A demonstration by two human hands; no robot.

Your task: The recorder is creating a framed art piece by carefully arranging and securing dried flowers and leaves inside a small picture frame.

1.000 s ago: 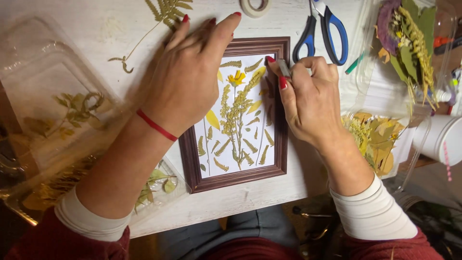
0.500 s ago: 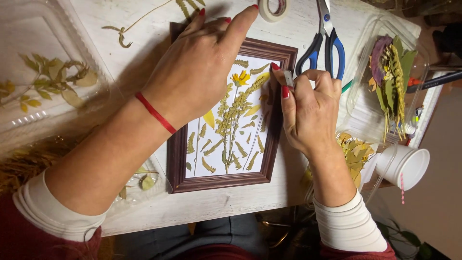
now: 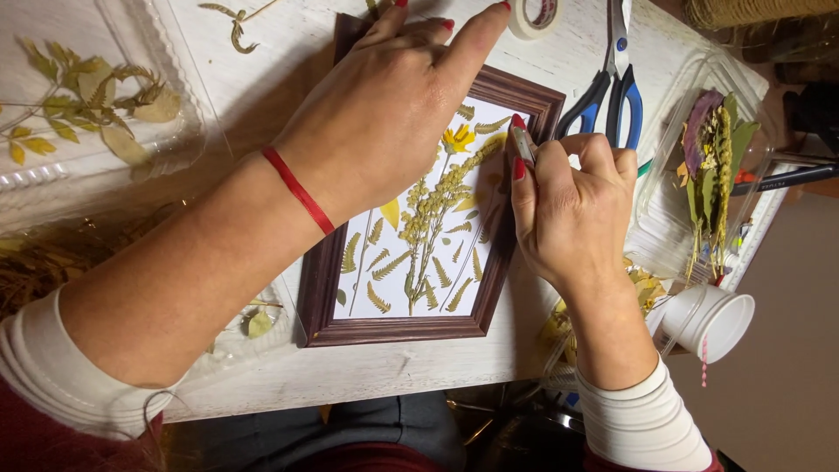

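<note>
Two hands work over the picture frame (image 3: 398, 325) on the table (image 3: 288, 52): left hand (image 3: 393, 105) flat, fingers spread; right hand (image 3: 572, 214) pinching a small tool (image 3: 523, 144). A slip could tear the pressed flowers (image 3: 428, 218).

Left hand (image 3: 393, 114) flat on picture frame (image 3: 402, 328), right hand (image 3: 572, 214) pinching small tool (image 3: 523, 144)

Three clear plastic packaging trays show, and no labels, signs or screens. One clear plastic tray (image 3: 166, 131) sits at the upper left, holding pale yellow-green pressed leaves. Another clear tray (image 3: 677, 236) lies at the right edge, with purple and green dried plants inside. A third clear container (image 3: 245, 336), possibly a lid, lies under the left forearm.
</note>
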